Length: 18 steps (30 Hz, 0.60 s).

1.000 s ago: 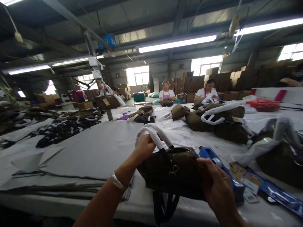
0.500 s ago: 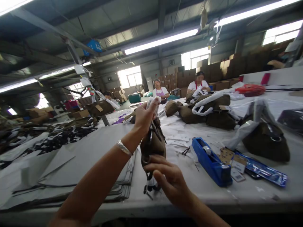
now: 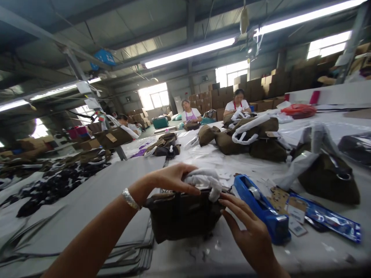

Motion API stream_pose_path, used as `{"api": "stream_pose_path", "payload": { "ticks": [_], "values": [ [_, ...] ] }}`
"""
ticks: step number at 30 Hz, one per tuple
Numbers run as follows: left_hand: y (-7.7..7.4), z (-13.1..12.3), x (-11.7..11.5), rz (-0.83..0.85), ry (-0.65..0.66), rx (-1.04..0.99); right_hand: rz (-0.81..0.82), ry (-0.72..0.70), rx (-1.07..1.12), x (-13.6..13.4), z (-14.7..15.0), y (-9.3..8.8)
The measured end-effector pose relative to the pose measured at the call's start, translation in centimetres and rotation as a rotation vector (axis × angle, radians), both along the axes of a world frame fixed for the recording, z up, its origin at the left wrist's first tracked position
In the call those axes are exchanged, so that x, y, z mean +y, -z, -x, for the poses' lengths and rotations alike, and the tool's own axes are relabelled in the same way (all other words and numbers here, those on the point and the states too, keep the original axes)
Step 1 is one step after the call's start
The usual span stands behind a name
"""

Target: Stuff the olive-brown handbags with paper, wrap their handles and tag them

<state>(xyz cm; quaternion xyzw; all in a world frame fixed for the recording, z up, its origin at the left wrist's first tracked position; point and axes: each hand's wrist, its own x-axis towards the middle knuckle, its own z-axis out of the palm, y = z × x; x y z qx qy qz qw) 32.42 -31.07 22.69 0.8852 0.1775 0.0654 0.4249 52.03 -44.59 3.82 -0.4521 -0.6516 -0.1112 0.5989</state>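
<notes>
A dark olive handbag (image 3: 185,220) stands upright on the table right in front of me, its handle (image 3: 203,179) wrapped in white material and folded over the top. My left hand (image 3: 176,177), with a silvery bracelet at the wrist, is closed over the top edge beside the handle, thumb on the near side; its other fingers are partly hidden. At the bag's right end, my right hand (image 3: 246,220) touches the upper corner with outstretched fingertips, thumb apart from them. Just right of that hand sits a blue tape dispenser (image 3: 261,208).
Wrapped olive bags (image 3: 249,135) lie beyond, another bag (image 3: 324,173) at right. Tags (image 3: 297,212) and a blue packet (image 3: 327,216) lie by the dispenser. Flat grey sheets (image 3: 116,216) are stacked at left. Two co-workers (image 3: 191,114) sit across the table.
The handbag has come down from being held up by its handle and turned broadside to me. My left hand has lowered to its top edge; my right hand has moved to its right end.
</notes>
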Motion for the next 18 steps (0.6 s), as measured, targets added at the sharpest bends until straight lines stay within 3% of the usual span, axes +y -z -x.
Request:
{"api": "stream_pose_path", "payload": {
  "ticks": [2, 4, 7, 10, 12, 14, 16, 18],
  "values": [
    [1.9, 0.7, -0.4, 0.006, -0.01, 0.039, 0.025, -0.092, -0.046, 0.0, 0.3, 0.4],
    [3.6, 1.7, -0.6, -0.105, -0.171, -0.006, 0.04, -0.138, -0.06, 0.2, 0.7, 0.8],
    [6.4, 3.4, -0.7, -0.558, -0.577, -0.167, 0.076, -0.042, -0.013, 1.3, 1.2, 1.3],
    [10.7, 4.8, -1.3, -0.942, -0.882, -0.352, 0.186, 0.008, -0.016, 3.3, 1.6, 1.9],
    [14.3, 5.5, -1.6, -0.925, -1.043, -0.409, 0.274, -0.035, -0.084, 5.2, 2.0, 2.4],
    [17.9, 6.2, -1.5, -0.708, -1.174, -0.378, 0.338, -0.073, -0.179, 7.2, 2.4, 2.7],
    [20.6, 6.8, -0.9, -0.559, -1.188, -0.296, 0.383, -0.086, -0.291, 9.3, 3.0, 3.0],
    [21.9, 7.4, 0.0, -0.51, -1.136, -0.202, 0.421, -0.077, -0.381, 11.3, 3.8, 3.6]
  ]
}}
